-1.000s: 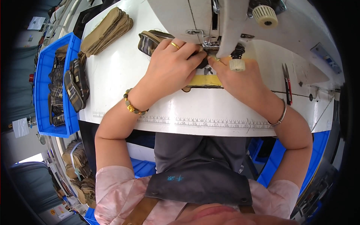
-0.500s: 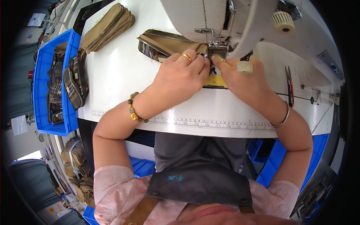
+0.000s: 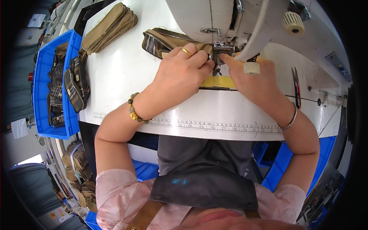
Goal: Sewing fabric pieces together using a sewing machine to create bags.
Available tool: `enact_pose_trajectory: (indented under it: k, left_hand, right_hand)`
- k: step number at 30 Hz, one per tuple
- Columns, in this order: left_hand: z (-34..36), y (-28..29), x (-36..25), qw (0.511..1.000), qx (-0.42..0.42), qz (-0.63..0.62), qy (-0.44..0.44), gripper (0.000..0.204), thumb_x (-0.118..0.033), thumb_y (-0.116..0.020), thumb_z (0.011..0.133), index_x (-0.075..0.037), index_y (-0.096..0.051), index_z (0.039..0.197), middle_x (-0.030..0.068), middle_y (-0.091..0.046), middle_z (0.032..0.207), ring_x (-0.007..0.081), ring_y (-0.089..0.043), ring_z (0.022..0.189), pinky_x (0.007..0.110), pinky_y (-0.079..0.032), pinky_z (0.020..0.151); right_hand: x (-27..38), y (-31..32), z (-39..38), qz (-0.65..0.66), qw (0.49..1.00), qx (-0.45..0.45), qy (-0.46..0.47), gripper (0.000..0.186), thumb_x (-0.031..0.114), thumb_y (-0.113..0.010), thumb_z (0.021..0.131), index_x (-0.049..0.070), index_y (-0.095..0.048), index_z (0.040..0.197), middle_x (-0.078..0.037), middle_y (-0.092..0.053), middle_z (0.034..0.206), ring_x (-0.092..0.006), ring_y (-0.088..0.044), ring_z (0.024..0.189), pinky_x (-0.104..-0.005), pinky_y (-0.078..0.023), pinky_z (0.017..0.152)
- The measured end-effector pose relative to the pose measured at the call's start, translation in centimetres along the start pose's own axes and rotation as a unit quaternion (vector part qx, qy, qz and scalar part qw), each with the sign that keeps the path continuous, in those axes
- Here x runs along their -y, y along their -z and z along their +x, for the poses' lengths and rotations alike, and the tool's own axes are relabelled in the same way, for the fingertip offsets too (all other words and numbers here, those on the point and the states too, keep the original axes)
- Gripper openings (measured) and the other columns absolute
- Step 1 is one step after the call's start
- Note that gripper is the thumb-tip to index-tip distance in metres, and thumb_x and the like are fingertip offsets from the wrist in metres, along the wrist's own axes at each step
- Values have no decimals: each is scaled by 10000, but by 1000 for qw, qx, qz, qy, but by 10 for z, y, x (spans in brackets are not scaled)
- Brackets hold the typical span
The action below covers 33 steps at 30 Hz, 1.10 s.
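Observation:
A plaid and tan zippered pouch lies with its right end at the sewing machine's presser foot. My left hand is closed on the pouch's near edge, thumb and fingertips drawn together just left of the foot. My right hand rests on the other side of the foot, its index finger stretched toward the metal there. The machine's pale knob and curved guard hide part of that hand's other fingers. Between the hands, a yellow strip shows on the machine bed.
The white sewing machine overhangs the white table. Tan fabric pieces are stacked at the far left. Plaid pouches lie by and in a blue bin. Thread snips lie at right; a ruler scale runs along the near edge.
My left hand has shifted slightly left, and my right fingertip slightly right, so the hands are farther apart. The pouch has moved a little right and away. More of the yellow strip shows.

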State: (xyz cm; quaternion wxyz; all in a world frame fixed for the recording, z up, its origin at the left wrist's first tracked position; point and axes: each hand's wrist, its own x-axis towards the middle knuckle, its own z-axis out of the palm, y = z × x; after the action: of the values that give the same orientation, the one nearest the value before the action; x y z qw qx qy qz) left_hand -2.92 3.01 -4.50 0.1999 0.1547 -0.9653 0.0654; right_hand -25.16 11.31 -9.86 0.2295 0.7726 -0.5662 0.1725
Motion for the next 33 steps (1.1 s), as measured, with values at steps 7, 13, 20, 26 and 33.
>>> enact_pose_trajectory:
  k: [7, 13, 20, 26, 33]
  left_hand:
    - [-1, -1, 0, 1000, -7, 10, 9, 204, -116, -671, 766, -79, -725, 960, 5, -572, 868, 188, -587, 854, 312, -525, 778]
    - [0, -9, 13, 997, -75, 32, -17, 217, -123, -681, 721, -75, -697, 933, -7, -607, 873, 179, -610, 826, 301, -549, 776]
    - [1, -9, 9, 996, -72, 55, -19, 234, -117, -675, 706, -70, -697, 935, -11, -650, 864, 161, -651, 787, 279, -565, 728]
    - [5, -10, 14, 998, -53, 35, -26, 249, -110, -669, 699, -67, -708, 941, -12, -657, 871, 163, -647, 806, 277, -568, 764]
    - [7, -15, 10, 997, -68, 31, -29, 227, -111, -673, 694, -68, -715, 913, -18, -669, 876, 167, -629, 862, 296, -567, 803]
  right_hand:
    - [-2, 10, 14, 82, 996, -1, 36, 398, 124, -724, 811, 198, -719, 1202, 88, -563, 693, -122, -492, 521, -290, -383, 515]
    - [6, 16, 20, 138, 990, 32, 7, 33, 150, -696, 782, 122, -710, 792, -39, -601, 689, -215, -648, 594, -360, -495, 490]
    - [7, 15, 16, 172, 983, 62, 9, 90, 211, -720, 826, 129, -751, 806, -47, -599, 689, -225, -663, 631, -377, -496, 532]
    - [8, 18, 17, 171, 981, 92, 2, 101, 218, -723, 824, 129, -770, 825, -55, -615, 708, -229, -673, 653, -375, -502, 544]
    - [6, 11, 17, 157, 986, 55, -9, 80, 169, -710, 805, 100, -749, 801, -70, -632, 729, -235, -674, 639, -380, -510, 546]
